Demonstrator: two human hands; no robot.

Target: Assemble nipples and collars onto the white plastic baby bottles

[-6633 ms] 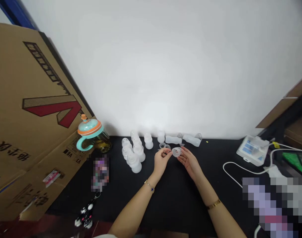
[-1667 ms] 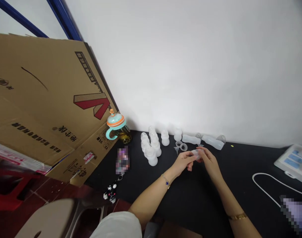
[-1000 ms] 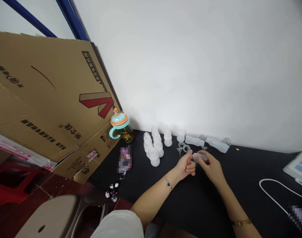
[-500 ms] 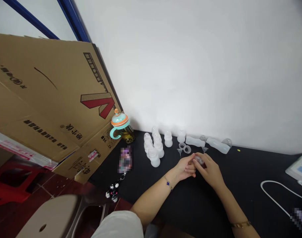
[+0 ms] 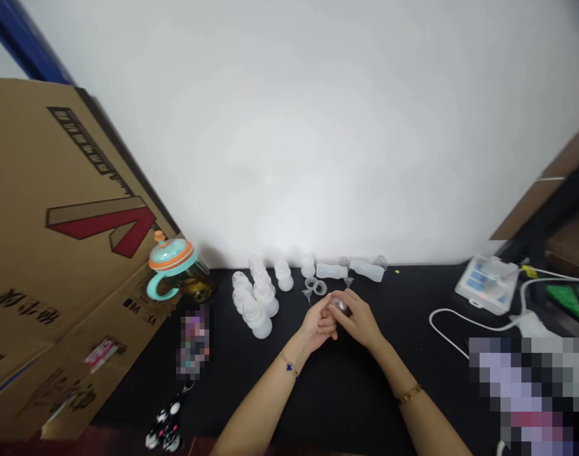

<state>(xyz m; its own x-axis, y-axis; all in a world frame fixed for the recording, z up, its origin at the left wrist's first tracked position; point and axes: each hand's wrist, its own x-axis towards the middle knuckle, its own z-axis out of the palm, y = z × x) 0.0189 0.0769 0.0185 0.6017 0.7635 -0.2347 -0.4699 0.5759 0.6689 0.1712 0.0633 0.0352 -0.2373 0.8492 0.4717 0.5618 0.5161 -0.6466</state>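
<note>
Plastic piece in grasp of right hand, against left hand, left grip unclear

A large printed cardboard box fills the left, with a blue beam above it. Just beside it, on the black counter, stands a jug with a turquoise and orange lid. Nearer lies a black-and-white beaded keychain. At the right, a white case sits near a looping white cable.
</note>
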